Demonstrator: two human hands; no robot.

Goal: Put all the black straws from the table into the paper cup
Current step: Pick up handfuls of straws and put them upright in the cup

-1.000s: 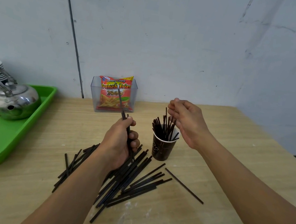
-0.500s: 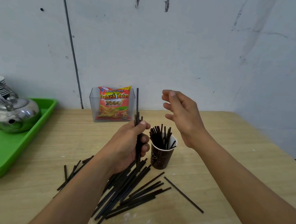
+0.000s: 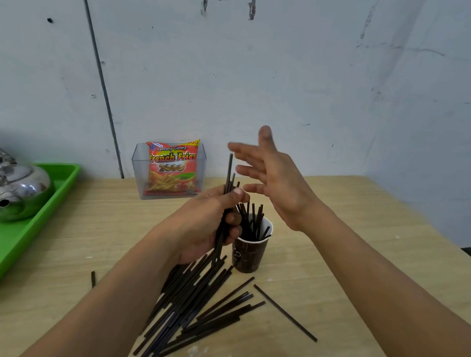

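Left hand (image 3: 210,223) clamped round a small bunch of black straws (image 3: 228,174). The bunch stands near upright, long axis top to bottom, lower ends down by the loose pile (image 3: 197,302) on the surface (image 3: 364,285). Paper cup (image 3: 248,255) sits just right of that fist, mouth up, part full of straws. Right hand (image 3: 281,184) hovers above the cup, fingers spread, holding nothing. Left hand is nearer the cup. My read: a short lift and shift right drops the bunch in end-first
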